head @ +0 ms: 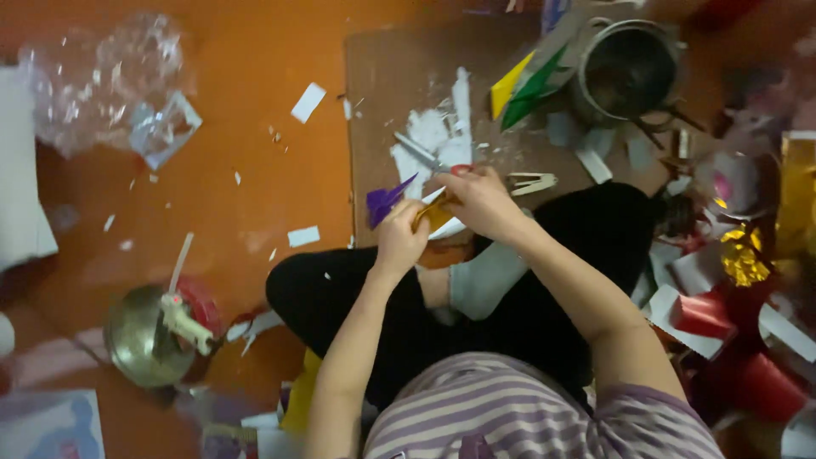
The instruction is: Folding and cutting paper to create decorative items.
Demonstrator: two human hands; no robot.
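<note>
I sit cross-legged on an orange floor. My left hand pinches a folded purple paper piece that sticks out to its left. My right hand is closed on a yellow paper piece between the two hands, which touch each other. Both are held just over a brown cardboard sheet smeared with white glue. Scissors with a red handle lie on that sheet just beyond my hands. How the yellow and purple pieces join is hidden by my fingers.
A metal pot stands at the back right with yellow and green paper strips beside it. A metal bowl with a glue gun sits at the left. Crumpled clear plastic lies far left. Red and gold paper clutter fills the right.
</note>
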